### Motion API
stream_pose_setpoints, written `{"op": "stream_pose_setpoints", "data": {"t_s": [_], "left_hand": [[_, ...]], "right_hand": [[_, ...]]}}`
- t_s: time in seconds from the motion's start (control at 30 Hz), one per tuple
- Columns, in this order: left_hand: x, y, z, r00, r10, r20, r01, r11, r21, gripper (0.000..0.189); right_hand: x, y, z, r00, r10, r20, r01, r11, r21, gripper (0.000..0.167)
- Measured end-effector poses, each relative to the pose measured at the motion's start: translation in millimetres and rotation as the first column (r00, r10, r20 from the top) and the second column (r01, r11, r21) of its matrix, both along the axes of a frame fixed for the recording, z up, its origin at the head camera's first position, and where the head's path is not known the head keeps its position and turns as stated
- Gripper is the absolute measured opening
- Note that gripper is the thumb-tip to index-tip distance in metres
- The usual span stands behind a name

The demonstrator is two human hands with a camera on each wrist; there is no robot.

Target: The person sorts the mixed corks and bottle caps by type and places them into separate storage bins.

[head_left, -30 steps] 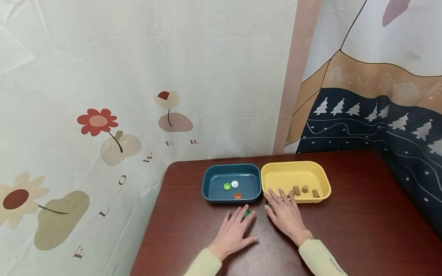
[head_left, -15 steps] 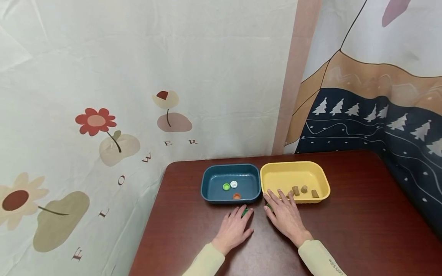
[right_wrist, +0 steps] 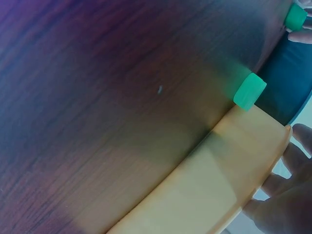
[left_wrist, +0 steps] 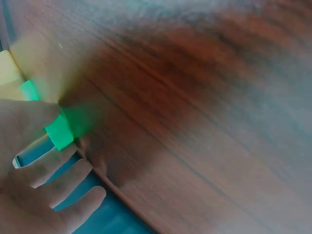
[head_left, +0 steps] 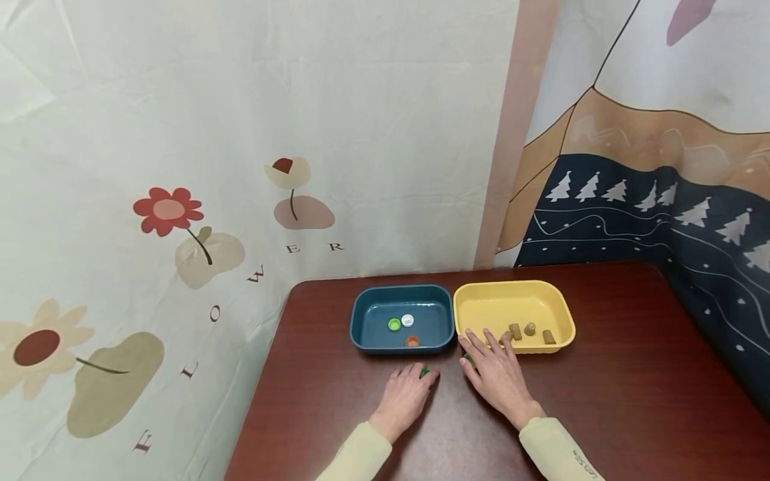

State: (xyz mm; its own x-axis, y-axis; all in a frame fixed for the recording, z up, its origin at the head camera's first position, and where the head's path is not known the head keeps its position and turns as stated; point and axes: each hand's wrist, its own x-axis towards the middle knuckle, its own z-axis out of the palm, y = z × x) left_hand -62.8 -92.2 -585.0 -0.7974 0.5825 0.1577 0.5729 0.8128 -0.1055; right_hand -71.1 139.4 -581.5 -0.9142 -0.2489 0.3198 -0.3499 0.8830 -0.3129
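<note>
Thumb and finger of my left hand (head_left: 406, 397) pinch a green bottle cap (left_wrist: 60, 132) on the table, just in front of the blue tray (head_left: 361, 337). My right hand (head_left: 498, 381) lies with its fingers spread over the near left rim of the yellow tray (head_left: 559, 300). A second green bottle cap (right_wrist: 250, 91) stands by that tray's front wall, near the right thumb; in the head view the hand mostly covers it. Inside the blue tray are a light green cap (head_left: 394, 325), a white cap (head_left: 408, 321) and an orange cap (head_left: 412, 341).
Several brown cork-like pieces (head_left: 530, 329) lie in the yellow tray, some partly behind the right fingers. Both trays stand side by side on a dark red-brown table (head_left: 637, 374). Behind it hangs a printed cloth (head_left: 397, 167).
My left hand's fingers have drawn in from spread to pinching the green bottle cap, and the thumb has come up to it. The right hand has stayed in place.
</note>
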Motion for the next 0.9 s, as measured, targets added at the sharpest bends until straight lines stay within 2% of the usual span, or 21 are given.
{"op": "stream_pose_setpoints", "data": {"t_s": [0.23,0.53,0.9], "left_hand": [[1.9,0.5,-1.7,1.0,0.002,-0.025,-0.003,1.0,-0.016,0.017],[5.4,0.5,0.3,0.999,0.033,0.027,-0.033,0.999,-0.029,0.018],[8.4,-1.6,0.6,0.998,0.036,0.048,-0.035,0.999,-0.021,0.018]], "right_hand": [[-0.4,0.4,0.1,1.0,0.002,0.0,-0.002,1.0,-0.001,0.045],[0.4,0.1,-0.4,1.0,0.001,0.01,-0.001,1.0,-0.01,0.046],[0.9,-2.1,2.4,1.0,-0.01,0.029,0.011,1.0,-0.02,0.046]]}}
